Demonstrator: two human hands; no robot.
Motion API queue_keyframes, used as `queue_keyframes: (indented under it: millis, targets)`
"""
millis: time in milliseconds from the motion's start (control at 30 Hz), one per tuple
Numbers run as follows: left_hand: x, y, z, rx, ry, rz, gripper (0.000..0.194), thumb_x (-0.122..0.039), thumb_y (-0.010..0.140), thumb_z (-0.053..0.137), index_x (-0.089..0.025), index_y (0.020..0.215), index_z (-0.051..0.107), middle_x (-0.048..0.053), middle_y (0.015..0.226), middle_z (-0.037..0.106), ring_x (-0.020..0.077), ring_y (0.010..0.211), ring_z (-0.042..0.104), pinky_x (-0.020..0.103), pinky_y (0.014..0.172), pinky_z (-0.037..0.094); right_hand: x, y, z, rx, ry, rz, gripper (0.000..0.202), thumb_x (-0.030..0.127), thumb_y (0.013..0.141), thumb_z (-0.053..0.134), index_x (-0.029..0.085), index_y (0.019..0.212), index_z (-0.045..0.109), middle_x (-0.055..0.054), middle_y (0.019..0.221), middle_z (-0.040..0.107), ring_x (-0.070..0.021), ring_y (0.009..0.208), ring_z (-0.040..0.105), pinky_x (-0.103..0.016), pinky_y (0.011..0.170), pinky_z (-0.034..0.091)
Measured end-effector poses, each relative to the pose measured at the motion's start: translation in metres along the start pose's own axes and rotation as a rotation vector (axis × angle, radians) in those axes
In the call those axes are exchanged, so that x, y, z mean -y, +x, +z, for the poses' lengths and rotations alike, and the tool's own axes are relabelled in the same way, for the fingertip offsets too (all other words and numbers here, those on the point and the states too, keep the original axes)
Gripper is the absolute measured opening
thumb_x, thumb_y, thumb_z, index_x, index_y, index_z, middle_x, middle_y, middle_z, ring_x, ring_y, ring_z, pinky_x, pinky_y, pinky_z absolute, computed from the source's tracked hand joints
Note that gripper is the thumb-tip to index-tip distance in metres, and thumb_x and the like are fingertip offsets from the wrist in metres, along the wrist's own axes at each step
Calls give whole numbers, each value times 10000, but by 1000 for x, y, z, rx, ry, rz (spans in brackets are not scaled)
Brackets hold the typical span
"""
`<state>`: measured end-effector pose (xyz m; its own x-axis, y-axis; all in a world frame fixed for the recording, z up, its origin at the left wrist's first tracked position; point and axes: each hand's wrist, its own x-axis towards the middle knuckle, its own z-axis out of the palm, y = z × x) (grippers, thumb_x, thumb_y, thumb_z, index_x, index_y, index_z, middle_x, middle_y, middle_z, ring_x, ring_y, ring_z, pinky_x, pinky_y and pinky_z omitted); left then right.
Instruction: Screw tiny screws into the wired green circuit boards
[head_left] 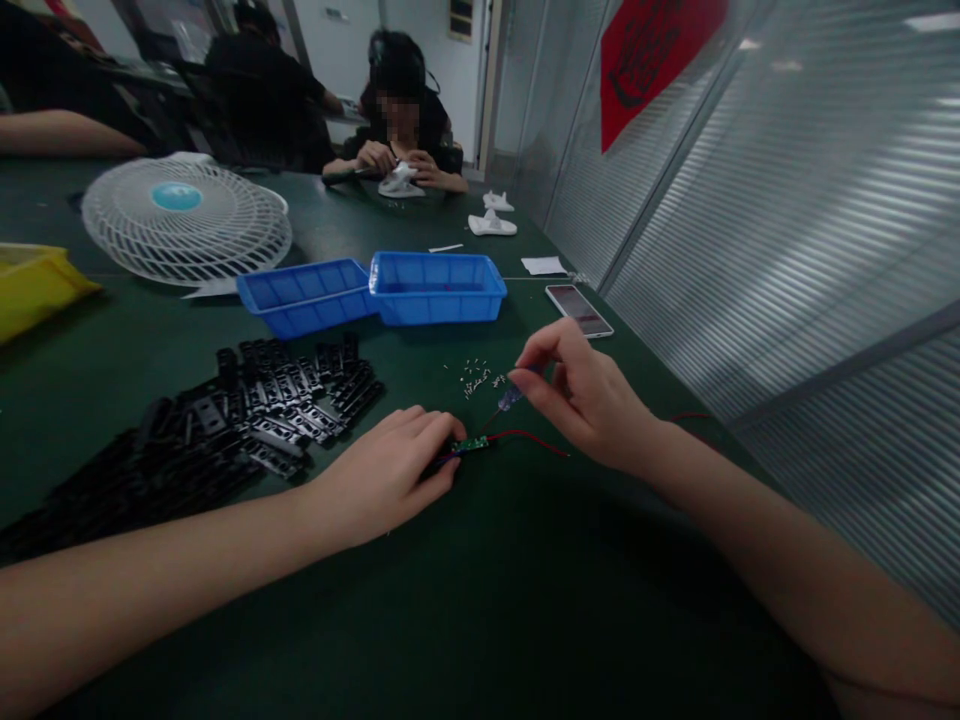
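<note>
Between the thumb and fingers of my left hand (pixel 412 455) is a small green circuit board (pixel 472 444), held low over the table. A red wire (pixel 525 434) runs from its right end across the tabletop. My right hand (pixel 577 395) pinches a small screwdriver (pixel 511 399) with a clear bluish handle. Its thin shaft slants down and left toward the board; I cannot tell whether the tip touches it. Loose small screws (pixel 476 380) lie scattered just beyond the screwdriver. Left of my left hand spreads a heap of black plastic parts (pixel 277 400).
Two blue bins (pixel 439 308) stand behind the parts, with white fan guards (pixel 225 235) and a yellow bin (pixel 37 285) farther left. A phone (pixel 579 310) lies near the right edge beside a glass partition. Across the table, a person (pixel 401 130) handles a white part.
</note>
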<state>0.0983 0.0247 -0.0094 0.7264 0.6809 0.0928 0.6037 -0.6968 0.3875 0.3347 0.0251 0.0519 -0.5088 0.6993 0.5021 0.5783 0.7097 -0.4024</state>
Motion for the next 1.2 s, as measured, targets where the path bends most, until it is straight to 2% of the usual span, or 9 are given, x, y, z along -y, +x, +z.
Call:
queue_keyframes:
  millis: [100,267,433,533,633,800,1033,1133,1200]
  targets:
    - [0,0,0,-13,6,6,172,-304,921,443,-201,1040,511,49,945,575,206,885,532,365,787,427,0,-1,1,-49,-32,-50,165,311,920,523,176,1014,541,-12,899,591,-83,676,521,-226,595,398]
    - [0,0,0,-17,6,11,167,-296,920,445,-201,1039,513,50,954,579,206,889,536,366,788,425,4,4,-8,4,4,-84,243,220,956,443,180,1160,568,-41,987,620,-115,827,569,-238,659,432]
    - [0,0,0,-12,6,1,170,-299,918,445,-203,1042,510,45,954,579,205,886,535,364,783,424,4,8,-18,4,-20,-88,205,218,942,479,182,1090,618,-48,981,606,-139,897,560,-262,727,440]
    - [0,0,0,-18,14,9,172,-301,915,444,-201,1035,516,48,944,583,205,876,537,363,780,427,4,8,-19,1,-63,-66,173,278,937,497,186,1019,618,-46,952,604,-150,867,552,-274,724,428]
    - [1,0,1,-31,20,16,177,-304,912,446,-198,1032,522,52,944,588,206,874,540,361,778,425,5,8,-17,23,-111,-18,183,333,942,477,180,943,579,-32,876,570,-134,758,517,-258,646,390]
    - [0,0,1,-30,10,11,183,-309,918,444,-199,1043,521,52,957,586,203,884,536,354,780,425,1,9,-15,51,-229,93,217,326,974,369,190,845,477,-8,778,483,-123,669,432,-259,591,313]
    - [1,1,1,3,-3,-4,171,-307,924,446,-211,1056,498,42,974,568,203,907,526,368,808,411,4,5,-13,159,-288,130,433,433,982,308,189,643,421,31,580,410,-94,537,380,-276,533,212]
    - [1,0,1,0,-1,-1,171,-308,924,446,-209,1054,497,45,972,563,205,904,523,368,800,410,10,3,-12,170,-411,174,428,455,971,307,188,713,519,15,610,473,-109,554,418,-280,525,211]
    - [1,0,1,-1,4,0,165,-300,924,444,-208,1050,496,43,960,560,204,898,522,367,795,410,11,2,-10,170,-374,136,378,392,975,298,174,857,584,-22,771,556,-132,668,496,-274,569,293]
